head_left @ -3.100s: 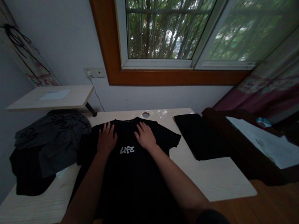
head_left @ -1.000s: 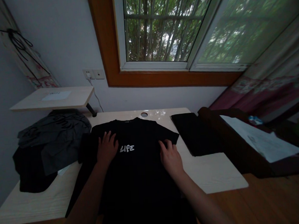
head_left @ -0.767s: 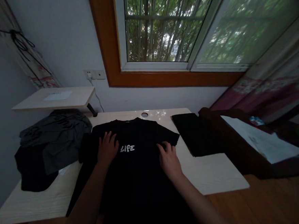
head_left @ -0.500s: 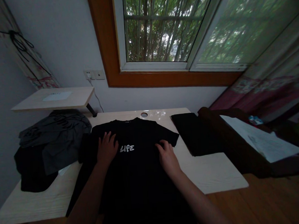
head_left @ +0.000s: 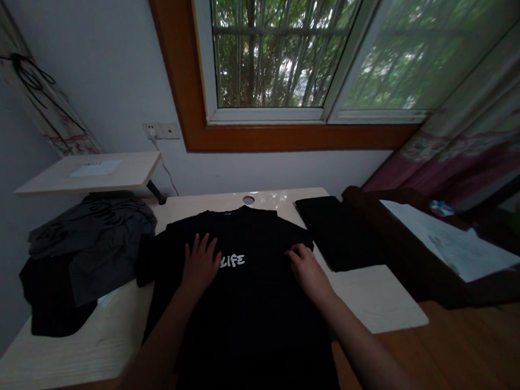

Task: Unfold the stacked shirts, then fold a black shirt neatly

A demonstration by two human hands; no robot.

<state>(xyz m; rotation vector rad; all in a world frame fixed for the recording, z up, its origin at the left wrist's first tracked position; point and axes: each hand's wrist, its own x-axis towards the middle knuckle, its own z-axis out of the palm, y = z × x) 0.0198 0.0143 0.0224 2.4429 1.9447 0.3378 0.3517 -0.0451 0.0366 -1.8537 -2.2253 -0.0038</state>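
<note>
Both hands are lying spread and flat, left hand (head_left: pixel 201 262) and right hand (head_left: pixel 307 268), on the unfolded black T-shirt (head_left: pixel 245 303) covering the bench (head_left: pixel 374 297), beside one folded garment (head_left: pixel 331 231).

I've got one black T-shirt (head_left: pixel 250 314) spread flat, front up, on the counter (head_left: pixel 74 344), collar at the far edge twd the window, hem hanging over the near edge. White "LIFE" print (head_left: pixel 232 260) across the chest, upright to me. Left sleeve lies out flat; right sleeve is bunched where my right hand (head_left: pixel 307 269) has fingers curled on it. My left hand (head_left: pixel 200 264) lies flat, fingers spread, on the chest just left of the print. Fabric looks smooth, few wrinkles.
</note>
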